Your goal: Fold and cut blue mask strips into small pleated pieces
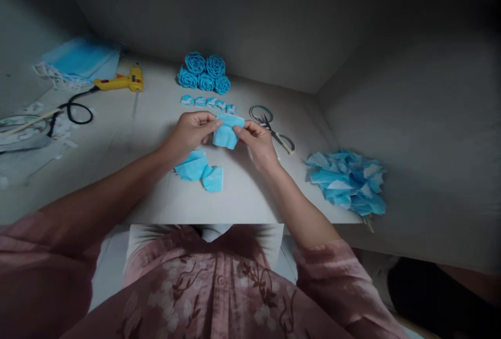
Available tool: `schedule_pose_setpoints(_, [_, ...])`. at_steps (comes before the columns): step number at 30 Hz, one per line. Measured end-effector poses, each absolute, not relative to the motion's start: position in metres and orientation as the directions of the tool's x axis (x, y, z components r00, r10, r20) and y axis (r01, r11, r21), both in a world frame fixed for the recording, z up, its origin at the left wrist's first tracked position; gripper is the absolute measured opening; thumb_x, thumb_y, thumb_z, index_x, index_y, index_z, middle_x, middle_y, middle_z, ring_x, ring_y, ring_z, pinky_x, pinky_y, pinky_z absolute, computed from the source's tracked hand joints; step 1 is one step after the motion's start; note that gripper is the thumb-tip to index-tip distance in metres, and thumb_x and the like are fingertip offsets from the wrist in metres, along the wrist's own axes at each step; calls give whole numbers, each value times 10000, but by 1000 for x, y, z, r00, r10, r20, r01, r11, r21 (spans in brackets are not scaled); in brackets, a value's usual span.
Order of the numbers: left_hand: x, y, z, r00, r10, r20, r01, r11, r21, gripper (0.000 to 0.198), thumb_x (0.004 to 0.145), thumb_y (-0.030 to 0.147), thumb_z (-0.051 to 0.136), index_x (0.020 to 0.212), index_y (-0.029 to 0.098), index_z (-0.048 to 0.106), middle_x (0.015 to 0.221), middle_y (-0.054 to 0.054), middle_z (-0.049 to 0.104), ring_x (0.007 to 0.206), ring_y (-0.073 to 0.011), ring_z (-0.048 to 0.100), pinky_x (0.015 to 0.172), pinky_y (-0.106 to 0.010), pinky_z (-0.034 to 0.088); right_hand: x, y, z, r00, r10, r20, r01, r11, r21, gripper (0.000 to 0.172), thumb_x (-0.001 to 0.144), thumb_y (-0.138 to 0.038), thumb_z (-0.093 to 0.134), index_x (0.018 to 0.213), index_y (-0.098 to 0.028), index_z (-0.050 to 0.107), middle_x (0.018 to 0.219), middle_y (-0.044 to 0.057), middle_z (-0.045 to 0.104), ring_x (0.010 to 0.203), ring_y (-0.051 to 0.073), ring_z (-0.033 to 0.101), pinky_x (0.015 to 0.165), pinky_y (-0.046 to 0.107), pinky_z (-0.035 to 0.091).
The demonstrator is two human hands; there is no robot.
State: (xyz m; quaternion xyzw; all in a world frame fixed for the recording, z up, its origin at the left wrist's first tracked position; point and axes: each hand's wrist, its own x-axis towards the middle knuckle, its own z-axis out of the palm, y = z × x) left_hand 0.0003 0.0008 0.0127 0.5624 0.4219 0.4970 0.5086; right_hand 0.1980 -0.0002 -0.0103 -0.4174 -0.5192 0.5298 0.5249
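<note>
Between both hands, above the middle of the table (pixel 250 193), a light blue fabric piece (pixel 227 133) is stretched by its upper corners. My left hand (pixel 194 129) pinches its left corner between thumb and fingers. The right corner is pinched by my right hand (pixel 257 140). Nearer to me lie more blue cut pieces (pixel 213 178), partly overlapping. Just beyond my hands is a row of small folded blue pieces (pixel 199 101). Scissors (pixel 276 132) with pale handles lie beside my right hand, partly hidden behind it.
Several rolled blue roses (pixel 205 72) are stacked at the back. A yellow glue gun (pixel 121 82) with a black cord lies left, near stacked blue face masks (pixel 82 59). Scraps (pixel 31 135) cover the far left. A blue petal bunch (pixel 348 179) sits at the right edge.
</note>
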Motion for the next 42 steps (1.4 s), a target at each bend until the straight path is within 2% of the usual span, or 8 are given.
schedule_pose_setpoints(8, [5, -1, 12, 199, 978, 53, -242, -4, 970, 369, 682, 434, 962, 740, 157, 726, 736, -15, 712, 672, -130, 663, 647, -261, 594, 197, -2, -10, -122, 987, 107, -166, 86, -982, 517, 648, -688, 962, 745, -237, 728, 698, -47, 634, 695, 117, 562, 714, 270, 498])
schedule_pose_setpoints(15, [6, -4, 12, 197, 979, 53, -200, -13, 980, 280, 802, 368, 903, 772, 149, 731, 734, -12, 708, 659, -129, 685, 698, -282, 630, 195, -6, -4, -214, 974, 67, -188, 27, -982, 595, 687, -791, 890, 879, -249, 735, 824, -18, 657, 796, 155, 609, 724, 290, 546])
schedule_pose_setpoints(19, [6, -5, 13, 202, 977, 71, -223, -25, 975, 279, 797, 363, 910, 771, 147, 736, 747, -20, 724, 669, -138, 695, 705, -292, 636, 193, -7, -5, -81, 984, 162, -168, 146, -975, 545, 639, -695, 963, 827, -239, 733, 767, -36, 651, 733, 130, 566, 740, 291, 517])
schedule_pose_setpoints(24, [6, -3, 13, 183, 978, 99, -225, -56, 973, 275, 842, 398, 887, 820, 157, 754, 788, -35, 746, 740, -154, 710, 738, -292, 630, 192, -6, -11, 35, 964, 265, -101, 268, -958, 413, 768, -629, 885, 842, -248, 745, 781, -24, 675, 729, 140, 578, 716, 302, 507])
schedule_pose_setpoints(29, [4, 0, 14, 82, 994, 79, -165, -64, 984, 372, 960, 503, 754, 845, 150, 775, 871, -105, 786, 792, -181, 725, 613, -250, 554, 204, -7, -5, 143, 870, 471, 227, 435, -871, 274, 928, -541, 747, 893, -270, 744, 842, 12, 701, 827, 192, 617, 820, 356, 533])
schedule_pose_setpoints(34, [8, -3, 16, 278, 958, -76, -205, 137, 969, 642, 959, 746, 649, 886, 122, 779, 861, -171, 796, 854, -278, 788, 681, -334, 617, 210, -9, -5, -108, 735, 670, 573, 596, -562, 272, 1039, -471, 622, 974, -292, 816, 988, 77, 763, 1033, 284, 650, 1069, 496, 493])
schedule_pose_setpoints(38, [7, -2, 12, 333, 940, -72, -322, 185, 928, 371, 897, 471, 835, 1048, 135, 787, 972, -124, 806, 863, -232, 787, 735, -323, 651, 207, -10, -10, -327, 693, 642, 557, 691, -461, 309, 1037, -530, 645, 1099, -310, 853, 1096, 92, 778, 1149, 313, 653, 1132, 537, 465])
schedule_pose_setpoints(42, [2, 0, 12, 261, 965, -30, -303, 111, 946, 389, 842, 172, 805, 1230, 152, 783, 1102, -99, 802, 911, -196, 781, 728, -284, 654, 208, -11, -4, -203, 709, 676, 514, 665, -543, 506, 1047, -691, 549, 1287, -319, 793, 1415, 102, 715, 1424, 338, 573, 1268, 565, 383])
